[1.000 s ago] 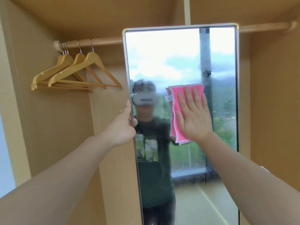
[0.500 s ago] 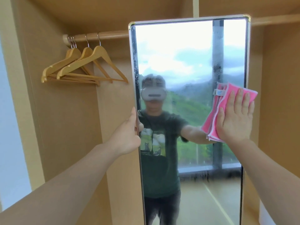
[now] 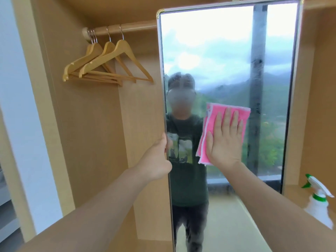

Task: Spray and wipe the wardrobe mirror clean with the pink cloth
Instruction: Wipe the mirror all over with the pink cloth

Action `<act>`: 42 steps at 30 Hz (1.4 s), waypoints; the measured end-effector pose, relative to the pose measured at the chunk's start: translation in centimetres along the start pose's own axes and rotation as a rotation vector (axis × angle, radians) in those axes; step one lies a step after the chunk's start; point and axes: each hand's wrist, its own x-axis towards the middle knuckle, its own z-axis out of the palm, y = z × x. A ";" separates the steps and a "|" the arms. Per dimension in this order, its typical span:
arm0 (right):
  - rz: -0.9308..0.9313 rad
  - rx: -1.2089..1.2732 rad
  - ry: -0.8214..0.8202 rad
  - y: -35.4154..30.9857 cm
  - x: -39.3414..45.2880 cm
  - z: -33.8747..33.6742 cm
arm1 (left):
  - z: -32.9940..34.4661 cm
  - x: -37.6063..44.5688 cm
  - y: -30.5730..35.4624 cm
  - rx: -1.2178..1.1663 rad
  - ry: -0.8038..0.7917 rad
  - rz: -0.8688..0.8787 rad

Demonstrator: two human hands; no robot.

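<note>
Fingers (image 3: 230,122) of the right hand (image 3: 224,140) are flat and spread, not curled round anything, palm pressing the pink cloth (image 3: 222,128) against the glass; left hand (image 3: 158,160) at 9 o'clock of it has fingers wrapped over the near vertical edge of the mirror (image 3: 218,60), thumb on the front, steadying the panel. Nearest thing otherwise is the spray bottle (image 3: 317,202), white with a green trigger, standing on the wardrobe ledge at 4 o'clock, well apart from both hands, so my read is the spray step is done and this is mid-wipe. Cloth sits folded, roughly centre of the glass, just right of the reflected torso. Haze and streaks show on the dark vertical bar in the reflection at 1 o'clock of the cloth and along the left edge near the top; lower band of the glass looks smeary too. Judgement: wiping partly done, upper right strip, left margin and bottom left to cover. Mirror long axis is vertical, 12 to 6, face turned toward the wearer, panel swung out so its hinge side is far right. Farther back at 10 o'clock, wooden hangers (image 3: 107,64) on the rail (image 3: 127,28), untouched
</note>
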 end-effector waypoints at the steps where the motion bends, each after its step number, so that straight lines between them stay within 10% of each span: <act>1: -0.045 -0.002 -0.003 -1.3 -0.2 0.3 | 0.1 0.0 0.0 0.020 -0.002 0.003; 18: -0.468 -0.014 -0.023 -3.7 -2.1 1.7 | 1.9 -0.9 0.7 0.184 0.012 0.071; 30: -0.161 -0.079 -0.049 11.6 -4.8 -0.1 | 3.0 -1.3 0.4 0.219 0.062 -0.047; 42: 0.077 -0.034 -0.002 13.5 -6.7 -0.1 | 5.1 -2.5 -1.6 0.090 0.040 -0.043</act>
